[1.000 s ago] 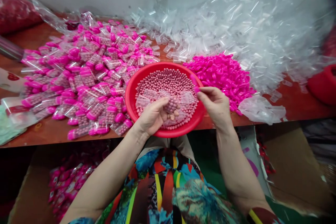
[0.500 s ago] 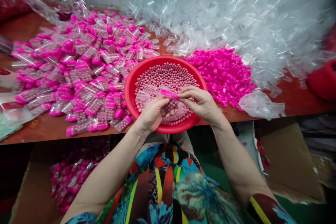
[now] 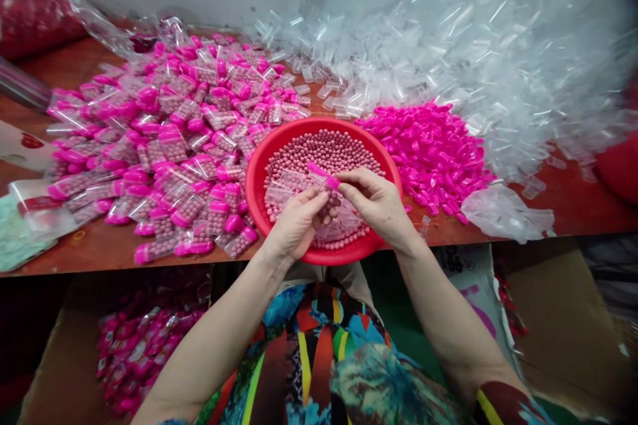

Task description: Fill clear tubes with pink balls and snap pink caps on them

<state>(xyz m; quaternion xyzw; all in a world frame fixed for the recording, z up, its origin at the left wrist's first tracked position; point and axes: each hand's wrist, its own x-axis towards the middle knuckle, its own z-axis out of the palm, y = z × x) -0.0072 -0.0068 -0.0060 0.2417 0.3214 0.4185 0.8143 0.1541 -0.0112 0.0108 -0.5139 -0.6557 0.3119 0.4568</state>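
Over the red basin (image 3: 255,199) my two hands meet. My left hand (image 3: 299,220) is closed around a small clear case filled with pink beads (image 3: 331,204), mostly hidden by the fingers. My right hand (image 3: 376,202) pinches a bright pink plastic cap (image 3: 331,181) at the case's upper end; its flap sticks up to the left. Whether the cap is fully seated I cannot tell. Beneath the hands, loose pink beads (image 3: 323,146) fill the basin, with several clear cases (image 3: 289,186) lying on them.
Left of the basin spreads a heap of filled, pink-capped cases (image 3: 174,146). A pile of pink caps (image 3: 433,153) lies to the right, with empty clear cases (image 3: 448,46) heaped behind. A crumpled plastic bag (image 3: 508,212) rests near the table's front edge (image 3: 593,216). Below stands a box of pink packs (image 3: 139,352).
The pink cap now sits upright against the case's end, its flap tilted differently. Both hands stay together over the basin. The whole view has shifted slightly.
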